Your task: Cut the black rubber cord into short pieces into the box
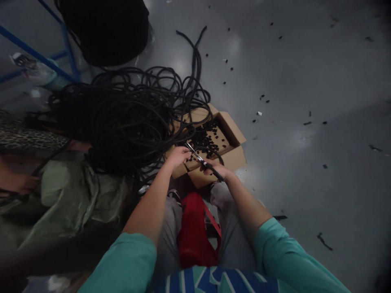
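Head view: the right hand (pixel 217 169) grips a pair of scissors (pixel 200 158), blades open and angled up toward the left hand (pixel 179 156), which is closed around a length of black hose (pixel 195 152) just over the cardboard box (pixel 233 130). The box already holds a heap of short black pieces (pixel 209 138) (more lie scattered on the grey floor (pixel 305 81)). A big tangle of hose (pixel 128 114) sits left of it. The step in hand looks like snipping; next, the hose end must sit squarely between the blades.
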### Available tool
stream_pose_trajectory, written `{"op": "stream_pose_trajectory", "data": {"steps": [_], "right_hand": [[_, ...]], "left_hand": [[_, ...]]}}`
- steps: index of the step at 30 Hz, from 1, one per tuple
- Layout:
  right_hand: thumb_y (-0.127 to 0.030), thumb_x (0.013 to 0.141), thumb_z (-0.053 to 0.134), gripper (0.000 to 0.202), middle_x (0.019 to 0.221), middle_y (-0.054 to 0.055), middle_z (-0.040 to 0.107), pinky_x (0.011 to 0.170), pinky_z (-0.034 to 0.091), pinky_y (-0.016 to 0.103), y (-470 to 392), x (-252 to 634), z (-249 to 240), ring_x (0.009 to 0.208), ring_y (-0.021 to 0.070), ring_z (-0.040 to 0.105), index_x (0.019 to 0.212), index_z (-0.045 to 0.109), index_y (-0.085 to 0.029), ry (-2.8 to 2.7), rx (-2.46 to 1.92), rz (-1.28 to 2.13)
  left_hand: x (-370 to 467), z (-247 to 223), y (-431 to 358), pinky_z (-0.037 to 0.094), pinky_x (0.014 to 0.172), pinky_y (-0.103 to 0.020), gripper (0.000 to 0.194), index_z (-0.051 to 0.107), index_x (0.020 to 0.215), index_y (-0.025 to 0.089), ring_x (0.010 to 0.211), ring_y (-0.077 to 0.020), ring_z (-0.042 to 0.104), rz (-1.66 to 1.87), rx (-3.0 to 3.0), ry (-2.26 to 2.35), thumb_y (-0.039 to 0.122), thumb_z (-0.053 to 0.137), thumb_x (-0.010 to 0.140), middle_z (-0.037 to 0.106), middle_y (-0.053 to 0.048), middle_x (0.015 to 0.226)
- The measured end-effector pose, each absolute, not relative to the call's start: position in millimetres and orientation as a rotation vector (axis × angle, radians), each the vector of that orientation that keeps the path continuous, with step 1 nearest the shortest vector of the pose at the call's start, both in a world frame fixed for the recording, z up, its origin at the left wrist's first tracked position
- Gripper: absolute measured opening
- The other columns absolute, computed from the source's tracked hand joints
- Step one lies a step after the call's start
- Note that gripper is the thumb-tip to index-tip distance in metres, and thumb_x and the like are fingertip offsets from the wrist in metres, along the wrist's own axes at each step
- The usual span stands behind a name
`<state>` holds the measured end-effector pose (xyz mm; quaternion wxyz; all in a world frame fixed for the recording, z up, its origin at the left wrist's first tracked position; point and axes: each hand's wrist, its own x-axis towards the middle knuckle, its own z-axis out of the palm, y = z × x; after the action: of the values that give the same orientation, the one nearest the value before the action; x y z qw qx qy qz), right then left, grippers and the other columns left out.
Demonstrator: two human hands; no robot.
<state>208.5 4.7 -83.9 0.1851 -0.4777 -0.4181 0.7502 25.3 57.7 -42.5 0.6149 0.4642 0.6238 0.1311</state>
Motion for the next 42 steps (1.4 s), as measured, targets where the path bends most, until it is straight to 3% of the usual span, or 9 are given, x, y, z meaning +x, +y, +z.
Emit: {"op": "stream_pose_trajectory", "data": {"steps": [6,15,19,22,27,31,37,42], "right_hand": [[-0.015,0.046,0.054,0.06,0.052,-0.006,0.049,0.044,0.031,0.02,1,204,-89,0.046,0.0079,0.041,0.105,0.059,-0.013,-1.019,-1.334,2.154],[-0.012,0.044,0.054,0.053,0.042,-0.009,0.044,0.037,0.025,0.018,1,198,-82,0.035,0.0055,0.036,0.097,0.061,-0.012,-0.936,-1.489,2.108],[-0.011,0.044,0.053,0.053,0.04,-0.01,0.041,0.037,0.024,0.019,1,197,-82,0.034,0.0053,0.034,0.097,0.061,-0.012,-0.929,-1.511,2.082],[-0.012,0.045,0.054,0.055,0.045,-0.009,0.046,0.04,0.027,0.019,1,197,-85,0.039,0.0067,0.039,0.099,0.06,-0.012,-0.934,-1.446,2.101],[-0.012,0.044,0.058,0.056,0.062,-0.004,0.055,0.048,0.032,0.018,4,202,-87,0.057,0.0086,0.047,0.099,0.061,-0.015,-0.973,-1.307,2.118],[-0.015,0.046,0.057,0.053,0.056,-0.006,0.05,0.046,0.03,0.018,3,204,-89,0.05,0.0072,0.042,0.099,0.06,-0.015,-1.002,-1.305,2.138],[-0.016,0.047,0.055,0.052,0.048,-0.008,0.045,0.04,0.026,0.018,-1,199,-87,0.04,0.0057,0.038,0.098,0.061,-0.015,-0.938,-1.426,2.108],[-0.014,0.045,0.056,0.052,0.044,-0.01,0.041,0.038,0.025,0.018,-1,196,-84,0.036,0.0047,0.035,0.097,0.061,-0.014,-0.921,-1.483,2.096]], "left_hand": [[25,-40,58,0.028,0.042,-0.018,0.013,0.054,0.06,0.013,0.036,-0.0028,0.035,0.294,1.101,1.427,0.013,0.049,0.073,0.049,0.005,0.048],[20,-50,59,0.033,0.046,-0.02,0.014,0.059,0.067,0.013,0.04,-0.0053,0.04,0.255,1.258,1.476,0.018,0.048,0.075,0.055,0.002,0.054],[20,-53,60,0.043,0.067,-0.025,0.015,0.064,0.081,0.012,0.069,-0.0134,0.057,0.28,1.535,1.527,0.021,0.059,0.068,0.066,-0.005,0.078],[22,-53,60,0.043,0.076,-0.028,0.019,0.064,0.084,0.013,0.084,-0.0177,0.059,0.293,1.661,1.552,0.019,0.06,0.067,0.067,-0.009,0.09],[24,-51,57,0.04,0.062,-0.025,0.017,0.065,0.076,0.013,0.064,-0.0142,0.055,0.19,1.634,1.467,0.024,0.052,0.072,0.062,-0.003,0.064],[22,-52,56,0.033,0.051,-0.023,0.018,0.061,0.067,0.013,0.049,-0.0102,0.044,0.175,1.547,1.426,0.025,0.049,0.072,0.048,0.003,0.046],[19,-60,58,0.026,0.045,-0.022,0.02,0.056,0.061,0.014,0.043,-0.0076,0.037,0.227,1.44,1.467,0.029,0.047,0.071,0.047,0.003,0.048],[20,-56,59,0.029,0.045,-0.021,0.022,0.053,0.059,0.014,0.042,-0.0065,0.038,0.228,1.368,1.459,0.028,0.045,0.073,0.05,0.002,0.051]]}}
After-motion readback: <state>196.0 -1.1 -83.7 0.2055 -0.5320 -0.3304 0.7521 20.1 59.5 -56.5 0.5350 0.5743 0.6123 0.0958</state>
